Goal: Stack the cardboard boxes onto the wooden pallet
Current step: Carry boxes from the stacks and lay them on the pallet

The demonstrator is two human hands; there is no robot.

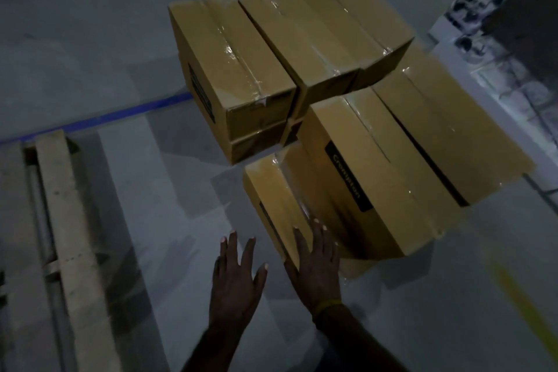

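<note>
We look down on a dim grey concrete floor (90, 39) marked with blue tape lines (120, 114). At the left edge lies the pale wooden slatted pallet (65, 220), bare of boxes in the part we can see. The brown cardboard boxes sealed with clear tape are all on the floor to the right of it, well apart from its planks. Two stacked rows stand farther off: the far left taped box (229, 69) sits on another, with a neighbouring far box (320, 39) pressed against its right side. Nearer to us, a tall box with a black printed label (371, 178) leans against a further box on the right (459, 130), and a low small cardboard box (280, 202) lies at its foot, nearest the hands.

Our left hand (235, 281) hovers above the floor just left of that small box, fingers spread and straight, holding nothing. Our right hand (314, 263), a yellow band at its wrist, has its fingers straight over the near corner of the small box; in this blur it seems to touch the cardboard, but we cannot be sure. Neither hand grasps anything.
</note>
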